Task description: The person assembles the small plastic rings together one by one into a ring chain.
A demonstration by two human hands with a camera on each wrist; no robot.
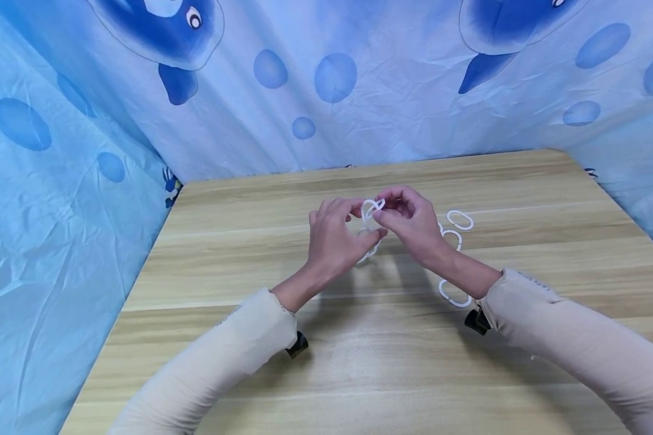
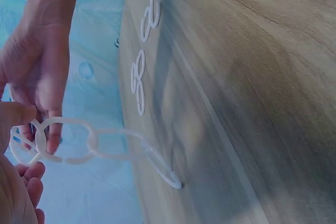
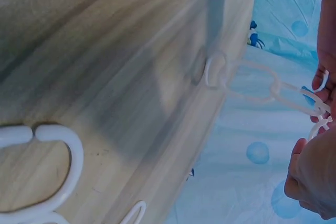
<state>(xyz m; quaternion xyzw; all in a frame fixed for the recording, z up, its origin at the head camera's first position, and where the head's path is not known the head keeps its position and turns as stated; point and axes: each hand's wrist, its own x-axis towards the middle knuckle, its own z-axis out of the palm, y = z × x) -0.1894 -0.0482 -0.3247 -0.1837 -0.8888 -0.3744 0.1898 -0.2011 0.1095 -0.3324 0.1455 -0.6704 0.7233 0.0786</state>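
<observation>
A short chain of white plastic C-shaped links [image 2: 92, 142] hangs between my two hands above the table, its lowest link down at the wood. My left hand [image 1: 334, 235] grips a white link [image 1: 364, 211] at the top of the chain between thumb and fingers. Beside it my right hand [image 1: 410, 220] pinches a white link at the same spot with thumb and forefinger. The fingers partly hide where these links meet. In the right wrist view the chain [image 3: 275, 88] runs from the hands down to the tabletop.
Several loose white links lie on the wooden table [image 1: 239, 241] to the right: one at the back [image 1: 470, 222], others near and below the right forearm, such as a link [image 1: 442, 292] by the sleeve. A blue curtain [image 1: 305, 36] with whale prints hangs behind.
</observation>
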